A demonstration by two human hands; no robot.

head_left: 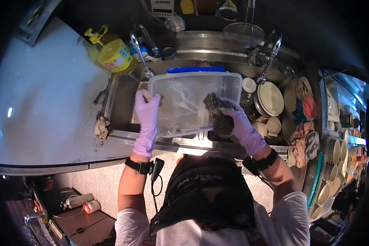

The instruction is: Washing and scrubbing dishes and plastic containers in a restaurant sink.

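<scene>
A translucent plastic container (183, 106) with a blue clip (195, 69) along its far side is held tilted over the sink. Gloved in lilac, my left hand (147, 118) grips its left rim with the thumb on the inner side. My right hand (243, 124), in a matching glove, holds a dark steel wool scourer (214, 104) in front of the container's right part. Whitish streaks mark the container's surface, and small dark bits lie along its near edge. The scourer and right hand hide its near right corner.
Stacked plates (271, 98) and small bowls (274, 125) fill the sink's right side. Two flexible faucets, a left one (140, 49) and a right one (272, 52), rise behind. A yellow detergent jug (116, 57) stands at the left. Crumpled rags (301, 141) lie on the right rim.
</scene>
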